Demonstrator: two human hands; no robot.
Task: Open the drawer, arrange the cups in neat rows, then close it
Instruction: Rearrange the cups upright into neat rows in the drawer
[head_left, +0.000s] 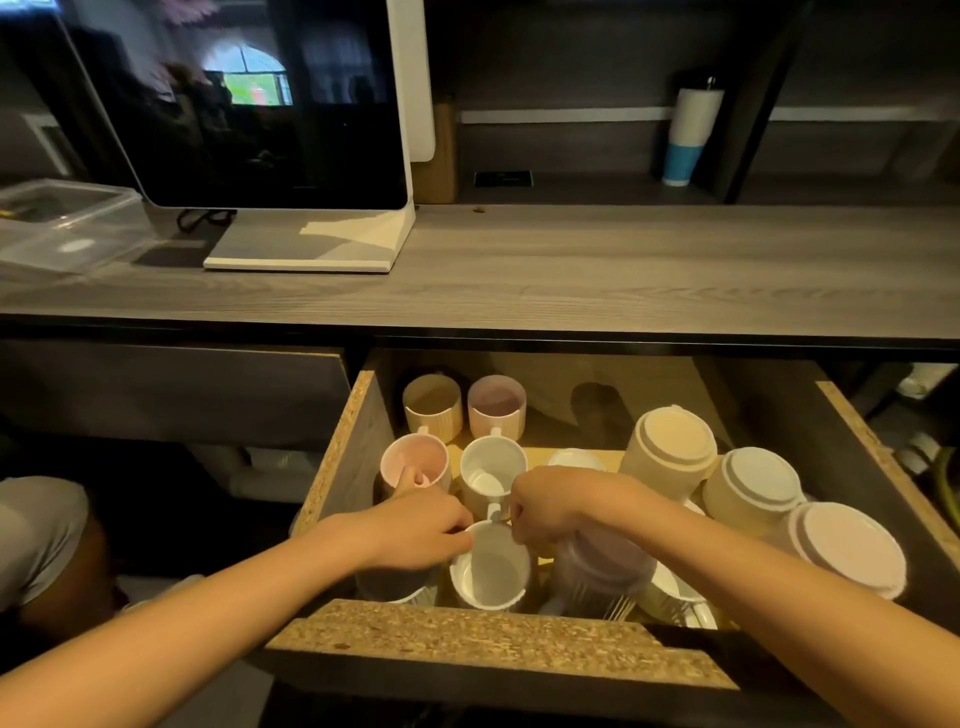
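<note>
In the head view, the drawer (498, 642) is seen pulled out below the worktop (571, 270), with both bare forearms reaching down into it over its chipboard front edge. The left grip (415, 525) is closed in a pinch on the left rim of an upright white mug (491, 569) standing at the front of the drawer. The right grip (550, 512) is curled shut at the right rim of the same mug, over the top of a purple ribbed cup (597, 577) that lies tilted just below it; whether the right fingers clamp the mug rim or the purple cup cannot be told. Just beyond the two grips a second white mug (491, 470) stands upright, its handle pointing back toward them, and a pink mug (415, 462) stands beside it, just beyond the left grip. Farther beyond, at the back of the drawer, a beige ribbed cup (432, 405) and a mauve ribbed cup (496, 405) are set side by side, both upright. To the right of the right grip three cups are laid bottom-up and tilted, touching one another in a line: a cream one (670, 447), a white one (753, 486) and a pale pink one (841, 545). On the worktop, well beyond the left grip, a monitor (260, 104) on a white stand and a clear plastic box (62, 223) are seen, and a white and blue tumbler (688, 135) stands on a shelf farther back.
</note>
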